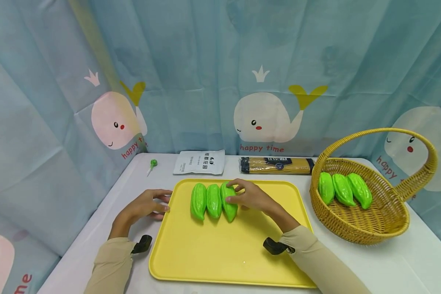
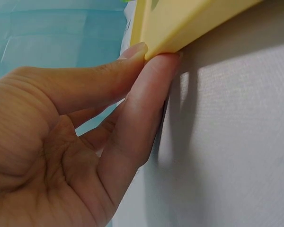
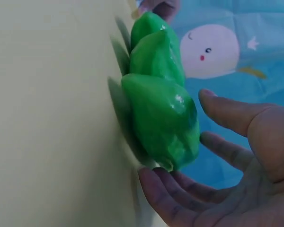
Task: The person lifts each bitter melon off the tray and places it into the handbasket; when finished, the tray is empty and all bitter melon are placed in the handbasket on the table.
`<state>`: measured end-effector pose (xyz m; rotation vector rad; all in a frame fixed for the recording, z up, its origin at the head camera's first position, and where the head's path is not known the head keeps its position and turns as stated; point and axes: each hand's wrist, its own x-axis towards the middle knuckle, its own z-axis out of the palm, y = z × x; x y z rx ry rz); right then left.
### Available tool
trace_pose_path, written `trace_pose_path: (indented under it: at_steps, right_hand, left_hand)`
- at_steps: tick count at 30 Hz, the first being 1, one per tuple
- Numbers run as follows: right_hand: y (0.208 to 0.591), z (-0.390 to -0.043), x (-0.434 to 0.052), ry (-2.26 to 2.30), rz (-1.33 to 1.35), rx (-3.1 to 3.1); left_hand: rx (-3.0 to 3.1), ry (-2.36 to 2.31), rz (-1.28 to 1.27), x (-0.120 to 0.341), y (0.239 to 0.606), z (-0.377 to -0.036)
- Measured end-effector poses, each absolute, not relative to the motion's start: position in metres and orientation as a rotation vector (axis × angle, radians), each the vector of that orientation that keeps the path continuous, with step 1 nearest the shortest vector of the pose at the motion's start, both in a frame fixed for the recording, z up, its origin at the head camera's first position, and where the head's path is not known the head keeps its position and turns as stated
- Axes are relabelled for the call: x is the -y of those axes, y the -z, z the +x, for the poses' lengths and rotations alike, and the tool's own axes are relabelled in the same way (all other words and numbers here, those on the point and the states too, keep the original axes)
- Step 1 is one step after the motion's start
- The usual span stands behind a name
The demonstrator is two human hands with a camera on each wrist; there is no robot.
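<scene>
Three glossy green peppers (image 1: 214,201) with pointed tips lie side by side on the upper part of a yellow tray (image 1: 220,249). My right hand (image 1: 248,196) is at the rightmost pepper (image 3: 163,118), thumb and fingers spread loosely around it; in the right wrist view, gaps show between the thumb and the pepper, and some fingertips are right at its lower end. At the tray's left rim is my left hand (image 1: 147,204). In the left wrist view, its thumb and finger (image 2: 146,94) pinch the tray's edge.
A woven basket (image 1: 356,230) with a tall handle stands right of the tray, holding three more green peppers (image 1: 342,190). Behind the tray lie a white pouch (image 1: 199,162) and a pack of noodles (image 1: 277,165). A green lollipop (image 1: 153,163) lies at the back left.
</scene>
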<state>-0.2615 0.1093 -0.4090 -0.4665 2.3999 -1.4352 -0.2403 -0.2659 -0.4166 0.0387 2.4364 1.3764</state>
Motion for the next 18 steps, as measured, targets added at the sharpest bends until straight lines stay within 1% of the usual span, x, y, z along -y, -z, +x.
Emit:
trace_pose_path:
  at_steps: [10, 18]
  right_hand:
    - [0.408, -0.26, -0.101, 1.403, -0.318, -2.49]
    - [0.4, -0.252, -0.114, 1.424, -0.27, -2.403]
  left_hand:
    - [-2.426, -1.388, 0.055, 0.267, 0.418, -0.241]
    - [-2.426, -1.382, 0.076, 0.267, 0.416, -0.241]
